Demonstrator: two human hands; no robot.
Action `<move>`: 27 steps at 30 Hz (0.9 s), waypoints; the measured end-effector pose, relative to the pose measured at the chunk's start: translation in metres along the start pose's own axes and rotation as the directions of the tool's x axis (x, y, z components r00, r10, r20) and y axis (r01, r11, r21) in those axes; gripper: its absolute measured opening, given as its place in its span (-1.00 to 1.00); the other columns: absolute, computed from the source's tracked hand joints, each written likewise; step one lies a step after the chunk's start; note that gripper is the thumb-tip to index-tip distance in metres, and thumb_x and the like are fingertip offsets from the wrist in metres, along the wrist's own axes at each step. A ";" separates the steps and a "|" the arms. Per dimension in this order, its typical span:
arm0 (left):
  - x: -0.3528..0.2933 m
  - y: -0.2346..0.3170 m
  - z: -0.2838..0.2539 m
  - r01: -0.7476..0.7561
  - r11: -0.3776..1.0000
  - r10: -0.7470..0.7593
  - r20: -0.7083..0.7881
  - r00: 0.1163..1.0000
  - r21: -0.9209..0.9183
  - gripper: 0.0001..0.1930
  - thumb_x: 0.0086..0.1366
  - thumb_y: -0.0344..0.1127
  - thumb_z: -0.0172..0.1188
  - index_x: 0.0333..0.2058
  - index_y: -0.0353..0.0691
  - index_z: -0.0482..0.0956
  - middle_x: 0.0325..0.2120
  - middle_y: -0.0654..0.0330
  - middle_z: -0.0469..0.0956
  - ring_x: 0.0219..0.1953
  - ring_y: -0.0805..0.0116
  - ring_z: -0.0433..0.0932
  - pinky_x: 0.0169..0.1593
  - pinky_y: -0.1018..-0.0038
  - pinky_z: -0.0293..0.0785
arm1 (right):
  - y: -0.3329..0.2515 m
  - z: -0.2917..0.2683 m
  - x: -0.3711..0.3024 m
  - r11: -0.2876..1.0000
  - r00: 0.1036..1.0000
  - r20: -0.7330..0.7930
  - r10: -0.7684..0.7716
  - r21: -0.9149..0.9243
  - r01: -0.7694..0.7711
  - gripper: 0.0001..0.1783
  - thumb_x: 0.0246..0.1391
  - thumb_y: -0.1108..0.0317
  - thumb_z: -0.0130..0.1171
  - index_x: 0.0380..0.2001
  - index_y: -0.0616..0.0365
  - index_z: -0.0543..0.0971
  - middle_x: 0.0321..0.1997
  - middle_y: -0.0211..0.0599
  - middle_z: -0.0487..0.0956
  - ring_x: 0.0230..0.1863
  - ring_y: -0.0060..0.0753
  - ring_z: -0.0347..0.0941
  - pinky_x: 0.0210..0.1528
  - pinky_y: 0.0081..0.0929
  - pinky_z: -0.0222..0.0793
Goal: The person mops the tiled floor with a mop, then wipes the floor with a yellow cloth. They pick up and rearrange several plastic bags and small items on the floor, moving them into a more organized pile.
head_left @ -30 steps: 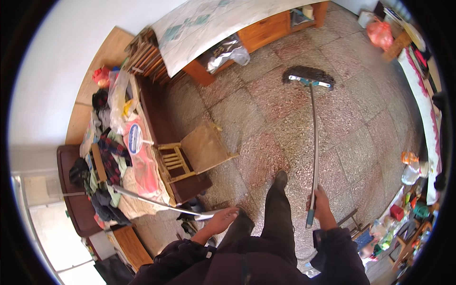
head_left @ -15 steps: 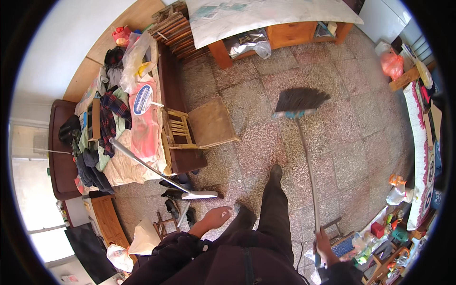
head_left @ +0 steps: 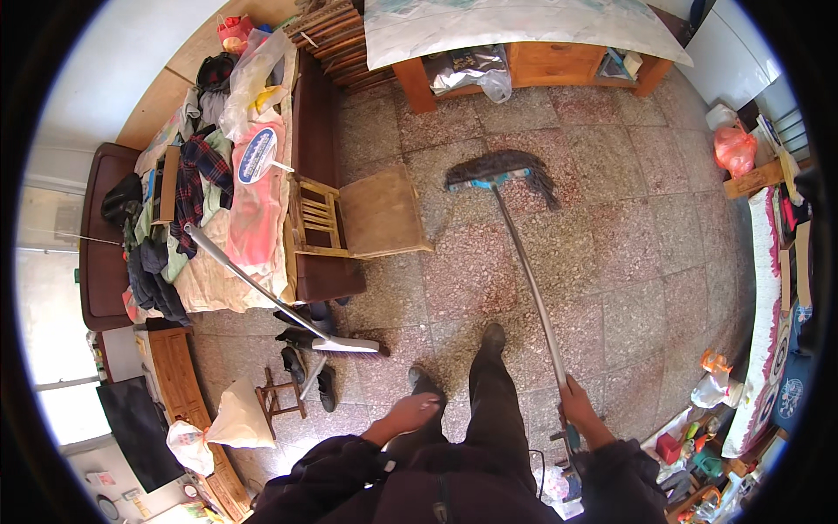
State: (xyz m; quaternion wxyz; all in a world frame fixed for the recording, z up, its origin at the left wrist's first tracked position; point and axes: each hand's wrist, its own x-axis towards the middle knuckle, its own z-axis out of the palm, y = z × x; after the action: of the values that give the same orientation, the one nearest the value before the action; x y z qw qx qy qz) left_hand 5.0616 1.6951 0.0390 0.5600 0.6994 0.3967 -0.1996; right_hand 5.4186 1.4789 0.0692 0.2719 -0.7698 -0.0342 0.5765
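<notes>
My right hand [head_left: 580,409] is closed around the long grey pole of a mop [head_left: 529,271], near its lower end in the picture. The mop's dark, stringy head [head_left: 497,166] lies on the tiled floor ahead of me, its blue-green clamp showing. Some strands trail out to the right. Over my left leg hangs my left hand [head_left: 410,414], fingers loosely curled in, holding nothing. To its left, a grey-and-white broom [head_left: 346,346] leans with its long handle against the covered bed.
A wooden chair [head_left: 380,210] stands beside the bed [head_left: 262,236], which is heaped with clothes. Shoes [head_left: 326,389] and a small wooden stool [head_left: 278,393] are at left. A wooden cabinet [head_left: 554,63] is ahead; bottles and clutter [head_left: 690,450] line the right.
The mop head has swept left across the floor, its strands now trailing right. My right hand has moved up with the pole. My left hand has drifted slightly lower, its fingers more curled.
</notes>
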 end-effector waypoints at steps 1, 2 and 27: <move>0.017 0.017 0.013 -0.041 0.993 0.042 0.005 0.999 -0.107 -0.57 0.38 -0.04 0.07 0.05 -0.23 0.50 -0.09 0.06 0.61 -0.06 0.20 0.60 0.02 0.32 0.51 | -0.012 0.010 0.014 0.999 1.000 0.015 0.002 0.049 -0.003 -0.52 0.34 0.21 -0.15 0.28 0.08 0.25 -0.69 -0.36 0.34 -0.79 -0.47 0.29 -0.77 -0.40 0.28; 0.031 0.035 0.024 -0.001 0.980 0.011 0.050 0.999 -0.197 -0.55 0.41 -0.05 0.04 0.10 -0.25 0.46 -0.07 0.08 0.59 0.00 0.25 0.57 0.06 0.32 0.49 | -0.022 0.025 0.025 0.996 1.000 0.024 0.004 0.086 -0.006 -0.53 0.34 0.22 -0.14 0.26 0.08 0.26 -0.68 -0.35 0.35 -0.77 -0.45 0.32 -0.75 -0.37 0.30; -0.297 -0.100 0.228 0.532 0.595 -0.588 0.125 0.799 -0.602 -0.45 0.39 0.07 0.03 0.14 -0.24 0.42 -0.24 0.14 0.60 -0.20 0.38 0.52 -0.07 0.41 0.46 | 0.133 0.336 -0.030 0.909 0.941 0.338 0.024 0.384 -0.161 -0.53 0.08 0.61 0.08 0.01 0.19 0.16 -0.28 -0.13 0.41 -0.56 -0.16 0.54 -0.59 -0.22 0.54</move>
State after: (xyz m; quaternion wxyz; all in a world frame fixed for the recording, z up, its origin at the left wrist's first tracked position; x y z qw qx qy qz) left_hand 4.8416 1.3875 0.1249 0.6450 0.3275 0.6622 -0.1958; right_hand 5.0692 1.4822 -0.0288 0.3886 -0.5913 0.0788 0.7023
